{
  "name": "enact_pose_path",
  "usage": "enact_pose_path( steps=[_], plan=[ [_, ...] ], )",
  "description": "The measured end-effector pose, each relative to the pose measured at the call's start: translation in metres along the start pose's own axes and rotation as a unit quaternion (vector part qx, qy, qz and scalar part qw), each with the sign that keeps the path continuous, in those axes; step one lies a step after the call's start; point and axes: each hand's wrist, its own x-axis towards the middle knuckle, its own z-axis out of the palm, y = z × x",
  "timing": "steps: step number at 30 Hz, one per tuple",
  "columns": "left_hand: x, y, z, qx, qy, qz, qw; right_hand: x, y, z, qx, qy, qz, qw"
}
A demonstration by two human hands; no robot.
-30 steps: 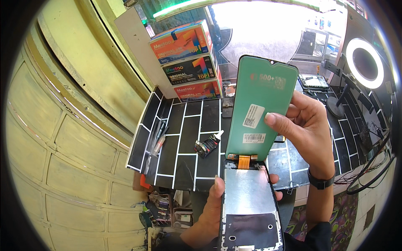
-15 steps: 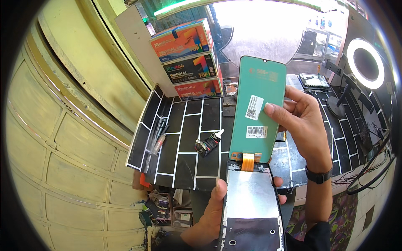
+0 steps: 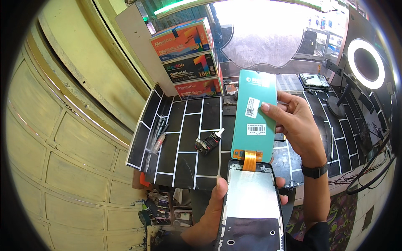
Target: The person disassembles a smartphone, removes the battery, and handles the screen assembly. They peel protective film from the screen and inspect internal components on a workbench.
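My right hand (image 3: 291, 119) grips a phone screen (image 3: 253, 140) by its right edge, thumb on the green back. Two white label stickers are on that back. An orange flex cable (image 3: 250, 161) runs from the screen's lower end to the top of the phone frame (image 3: 252, 194). My left hand (image 3: 215, 205) is wrapped round the frame from beneath, thumb along the left side and fingertips showing at the right. The frame has a silver plate above and a dark area below. Where the cable's lower end attaches cannot be seen.
A black glue tube (image 3: 208, 142) with a white nozzle lies on the black tile-patterned table (image 3: 186, 144). Thin tools (image 3: 158, 140) lie at its left edge. Stacked boxes (image 3: 188, 62) stand behind. At the right are a ring light (image 3: 350, 62), an opened phone (image 3: 314, 80) and loose cables (image 3: 368, 178).
My right hand has tilted the screen's top away and lowered it slightly, so the back looks shorter. My left hand and the frame have hardly moved.
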Motion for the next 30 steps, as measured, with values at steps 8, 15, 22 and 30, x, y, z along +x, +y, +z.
enact_pose_path(
  steps=[8,15,22,30],
  plan=[
    [-0.001,-0.003,-0.003,-0.094,-0.025,0.003,0.995,0.0,0.008,0.0,0.004,0.0,0.053,0.999],
    [-0.002,-0.002,0.001,-0.06,-0.002,0.005,0.998,0.005,0.024,-0.002,0.061,-0.014,0.093,0.994],
    [-0.003,0.005,-0.004,0.045,-0.097,-0.016,0.994,0.002,0.028,-0.001,0.121,-0.027,0.126,0.984],
    [-0.01,-0.002,-0.009,-0.073,-0.017,0.006,0.997,0.0,0.037,0.0,0.136,-0.025,0.145,0.98]
  ],
)
